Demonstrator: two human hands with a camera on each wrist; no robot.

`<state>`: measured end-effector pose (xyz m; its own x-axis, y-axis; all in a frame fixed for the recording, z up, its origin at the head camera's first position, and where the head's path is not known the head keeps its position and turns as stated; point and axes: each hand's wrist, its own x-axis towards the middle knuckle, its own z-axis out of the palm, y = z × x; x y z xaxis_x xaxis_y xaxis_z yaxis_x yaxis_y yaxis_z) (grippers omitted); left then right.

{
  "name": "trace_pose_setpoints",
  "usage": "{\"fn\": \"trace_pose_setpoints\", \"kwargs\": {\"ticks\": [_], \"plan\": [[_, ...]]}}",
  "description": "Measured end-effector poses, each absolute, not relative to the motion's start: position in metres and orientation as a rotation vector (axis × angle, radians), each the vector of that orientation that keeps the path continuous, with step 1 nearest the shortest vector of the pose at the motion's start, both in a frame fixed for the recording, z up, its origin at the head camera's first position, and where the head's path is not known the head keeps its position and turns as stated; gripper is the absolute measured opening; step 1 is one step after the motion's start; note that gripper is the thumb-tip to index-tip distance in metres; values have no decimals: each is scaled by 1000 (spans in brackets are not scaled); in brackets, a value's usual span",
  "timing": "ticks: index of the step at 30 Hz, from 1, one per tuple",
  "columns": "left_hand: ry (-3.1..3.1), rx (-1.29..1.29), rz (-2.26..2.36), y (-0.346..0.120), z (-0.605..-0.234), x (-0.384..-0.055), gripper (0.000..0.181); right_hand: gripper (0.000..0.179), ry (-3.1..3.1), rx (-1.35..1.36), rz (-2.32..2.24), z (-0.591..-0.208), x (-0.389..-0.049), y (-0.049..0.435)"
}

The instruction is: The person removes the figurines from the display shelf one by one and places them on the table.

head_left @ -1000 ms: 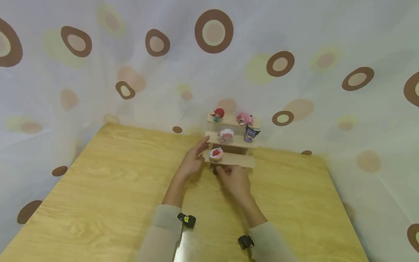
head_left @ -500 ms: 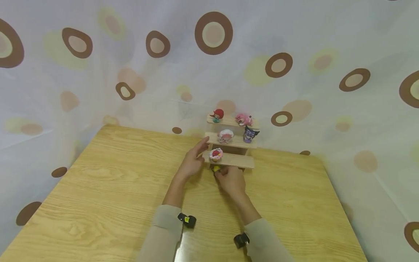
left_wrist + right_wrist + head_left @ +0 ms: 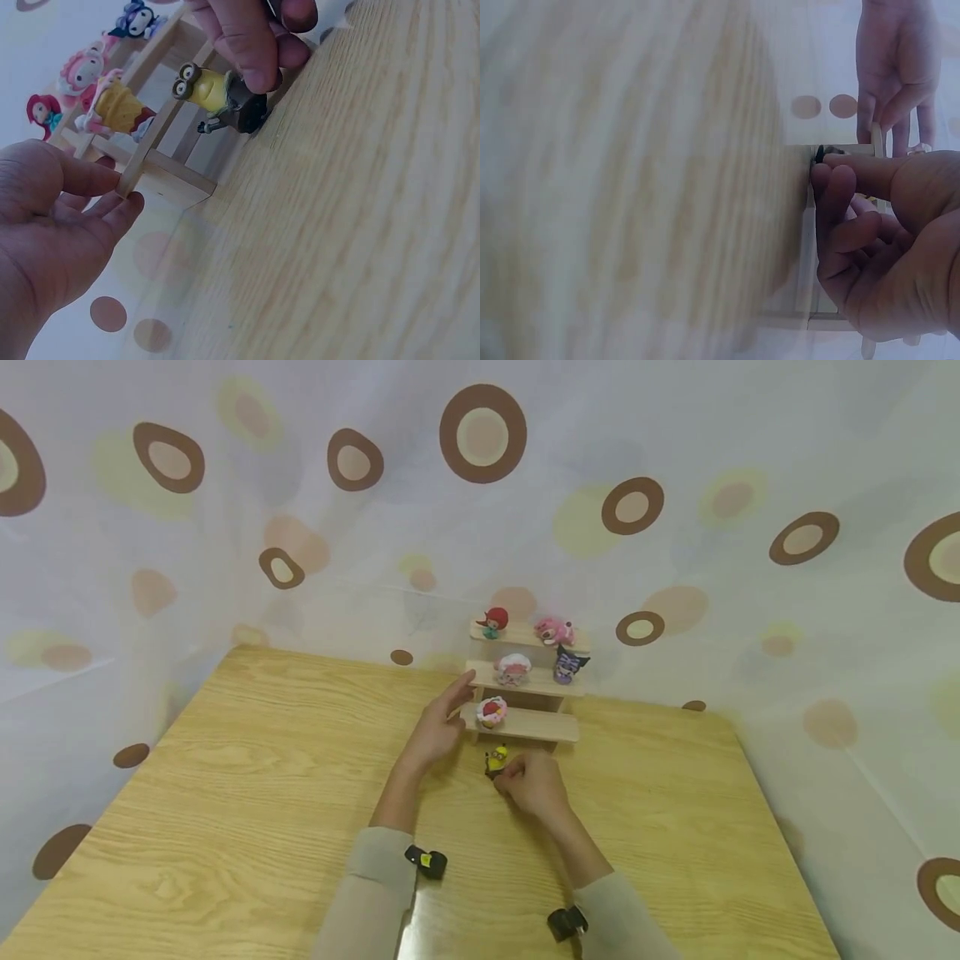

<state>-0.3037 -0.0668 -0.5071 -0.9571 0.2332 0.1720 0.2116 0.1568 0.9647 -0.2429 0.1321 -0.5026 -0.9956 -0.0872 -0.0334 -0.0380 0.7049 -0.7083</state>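
Observation:
My right hand (image 3: 534,783) pinches a small yellow Minion figurine (image 3: 214,94) with round goggles and a dark lower body. The figurine is low at the tabletop, just in front of a three-tier wooden display shelf (image 3: 540,725). In the right wrist view, my fingers mostly hide it. My left hand (image 3: 56,217) holds the left end of the shelf's lowest board between thumb and fingers. Close to that hand, a cupcake-like figurine (image 3: 492,712) with white, pink and red on top stands on the lowest board.
The middle tier carries a pink figurine with a white fluffy head (image 3: 513,669) and a purple-black figurine (image 3: 567,666). On top are a red-haired figurine (image 3: 495,622) and a pink bear figurine (image 3: 555,630). A spotted cloth (image 3: 360,543) hangs behind the wood-grain table (image 3: 285,760).
The Minion figurine has come away from the shelf's front toward me in my right hand, and its yellow head and goggles now show. My left hand stays on the shelf.

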Motion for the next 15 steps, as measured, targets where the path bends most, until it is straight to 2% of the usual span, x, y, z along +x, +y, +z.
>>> {"fn": "trace_pose_setpoints", "kwargs": {"ticks": [9, 15], "plan": [[2342, 457, 2010, -69, -507, -305, 85, 14, 2839, -344, -1143, -504, -242, 131], [2341, 451, 2009, -70, -508, -305, 84, 14, 2797, -353, -1158, -506, -243, 131]]}}
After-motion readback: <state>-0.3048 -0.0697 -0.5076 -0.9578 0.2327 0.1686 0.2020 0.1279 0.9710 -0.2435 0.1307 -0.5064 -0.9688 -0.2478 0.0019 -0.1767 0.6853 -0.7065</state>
